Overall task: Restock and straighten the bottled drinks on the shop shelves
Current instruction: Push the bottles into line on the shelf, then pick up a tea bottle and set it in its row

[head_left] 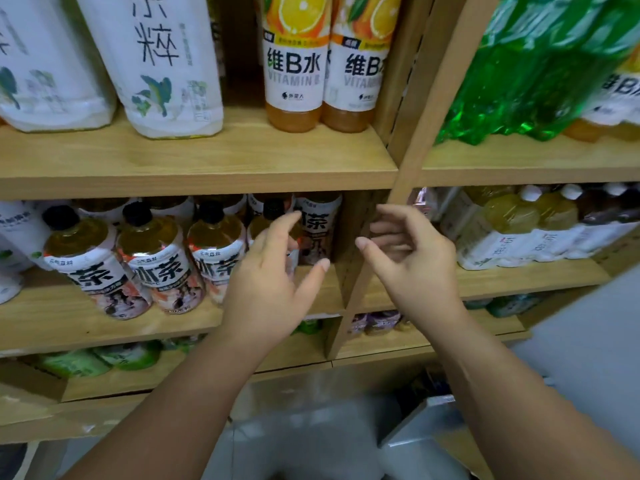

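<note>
A row of iced-tea bottles (156,258) with black caps and pink-white labels stands on the middle wooden shelf (104,327). My left hand (273,271) hovers in front of the rightmost bottles of that row, fingers spread, holding nothing; it partly hides one bottle (317,226). My right hand (412,254) is beside the upright wooden divider (405,188), fingers loosely curled and apart, with nothing in it.
The upper shelf (207,161) carries large white bottles (162,64) and two orange vitamin-water bottles (294,64). A green shrink-wrapped pack (526,74) lies to the right. White-capped yellow drinks (519,223) fill the right bay. Green bottles (104,362) sit on a lower shelf.
</note>
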A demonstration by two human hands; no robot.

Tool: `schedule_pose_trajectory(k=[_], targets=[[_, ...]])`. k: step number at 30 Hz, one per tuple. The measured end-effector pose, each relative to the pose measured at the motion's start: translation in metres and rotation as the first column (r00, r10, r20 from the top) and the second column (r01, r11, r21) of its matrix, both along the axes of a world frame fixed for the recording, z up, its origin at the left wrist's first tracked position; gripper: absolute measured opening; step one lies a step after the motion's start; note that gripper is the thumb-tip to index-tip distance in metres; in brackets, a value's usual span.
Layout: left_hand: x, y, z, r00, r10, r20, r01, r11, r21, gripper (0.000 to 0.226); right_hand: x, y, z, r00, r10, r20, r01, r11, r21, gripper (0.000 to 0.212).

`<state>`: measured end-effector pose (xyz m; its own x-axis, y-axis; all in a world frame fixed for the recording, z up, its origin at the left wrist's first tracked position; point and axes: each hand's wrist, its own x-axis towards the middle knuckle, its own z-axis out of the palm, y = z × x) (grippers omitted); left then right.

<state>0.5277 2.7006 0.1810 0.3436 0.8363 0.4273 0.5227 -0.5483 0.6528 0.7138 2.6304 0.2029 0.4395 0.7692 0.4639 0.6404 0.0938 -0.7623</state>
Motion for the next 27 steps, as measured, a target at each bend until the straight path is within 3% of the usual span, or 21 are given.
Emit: schedule_pose_trajectory(k=[4, 10, 24, 27], targets=[[0.050, -0.026, 0.026, 0.995, -0.092, 0.024, 0.087, 0.982, 0.168, 0.062, 0.061, -0.030, 0.017, 0.997, -0.073, 0.018, 0.070, 0.989, 0.131, 0.030], [0.152, -0.071, 0.074, 0.981, -0.196, -0.005, 0.185, 0.914, 0.361, 0.057, 0.182, -0.079, 0.052, 0.986, -0.165, 0.000, 0.160, 0.960, 0.230, 0.033], [0.433, -0.110, 0.157, 0.935, -0.300, -0.188, 0.352, 0.851, 0.389, 0.068, 0.438, -0.144, 0.115, 0.960, -0.272, -0.063, 0.280, 0.937, 0.210, 0.042], [0.484, -0.116, 0.164, 0.924, -0.324, -0.201, 0.379, 0.845, 0.377, 0.066, 0.476, -0.140, 0.122, 0.957, -0.276, -0.088, 0.288, 0.936, 0.204, 0.054]])
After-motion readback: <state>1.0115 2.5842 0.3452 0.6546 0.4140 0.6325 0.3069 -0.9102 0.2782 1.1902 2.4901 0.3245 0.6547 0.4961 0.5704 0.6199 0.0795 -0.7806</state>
